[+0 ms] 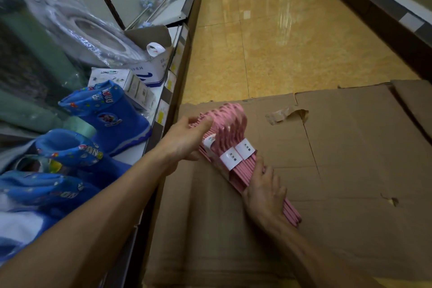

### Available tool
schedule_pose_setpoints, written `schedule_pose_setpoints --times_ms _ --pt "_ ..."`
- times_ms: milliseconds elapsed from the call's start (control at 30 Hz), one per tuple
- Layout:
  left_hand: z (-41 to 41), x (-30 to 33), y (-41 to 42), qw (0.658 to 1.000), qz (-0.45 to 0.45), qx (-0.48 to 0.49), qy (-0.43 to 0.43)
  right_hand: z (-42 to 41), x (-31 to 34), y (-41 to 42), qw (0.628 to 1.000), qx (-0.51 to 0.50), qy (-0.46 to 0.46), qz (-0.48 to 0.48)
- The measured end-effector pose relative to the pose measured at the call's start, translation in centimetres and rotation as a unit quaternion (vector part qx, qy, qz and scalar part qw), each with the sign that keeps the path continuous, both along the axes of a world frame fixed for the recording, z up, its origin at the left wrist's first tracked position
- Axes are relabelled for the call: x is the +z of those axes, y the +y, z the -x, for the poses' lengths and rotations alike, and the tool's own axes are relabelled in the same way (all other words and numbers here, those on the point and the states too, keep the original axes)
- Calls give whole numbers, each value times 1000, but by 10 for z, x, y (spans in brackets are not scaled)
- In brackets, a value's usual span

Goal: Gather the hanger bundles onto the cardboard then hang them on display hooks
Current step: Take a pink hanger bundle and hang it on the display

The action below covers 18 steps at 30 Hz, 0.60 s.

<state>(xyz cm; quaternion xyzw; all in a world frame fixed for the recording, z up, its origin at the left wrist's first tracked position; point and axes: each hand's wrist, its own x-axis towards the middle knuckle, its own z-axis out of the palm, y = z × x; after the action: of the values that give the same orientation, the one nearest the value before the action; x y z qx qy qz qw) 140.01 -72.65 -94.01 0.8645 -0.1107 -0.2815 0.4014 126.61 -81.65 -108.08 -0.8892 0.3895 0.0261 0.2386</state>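
Flattened cardboard [350, 159] beside shelved blue boots [109, 114] bears pink hanger bundles [236, 147], left hand [184, 140] and right hand [264, 192] gripping them.

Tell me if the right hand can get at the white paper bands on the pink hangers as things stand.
Probably yes: the right hand already rests on the pink hangers, just below the white paper bands, which lie uncovered.

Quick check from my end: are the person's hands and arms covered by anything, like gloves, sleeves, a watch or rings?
No. The left hand and right hand are bare, with no gloves, rings or watch visible. Both forearms are uncovered as far as the frame shows; no sleeve edge appears.
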Motion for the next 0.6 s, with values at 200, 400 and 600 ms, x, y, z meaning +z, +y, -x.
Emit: schedule_pose_setpoints --times_ms 200,400,600 --pt "20 31 31 998 -12 36 43 31 61 -26 999 -2 -16 -30" --pt "34 114 39 995 5 77 65 60 168 -45 996 33 -81 -8" --pt "52 216 35 981 76 138 111 74 312 -38 983 58 -169 -36"
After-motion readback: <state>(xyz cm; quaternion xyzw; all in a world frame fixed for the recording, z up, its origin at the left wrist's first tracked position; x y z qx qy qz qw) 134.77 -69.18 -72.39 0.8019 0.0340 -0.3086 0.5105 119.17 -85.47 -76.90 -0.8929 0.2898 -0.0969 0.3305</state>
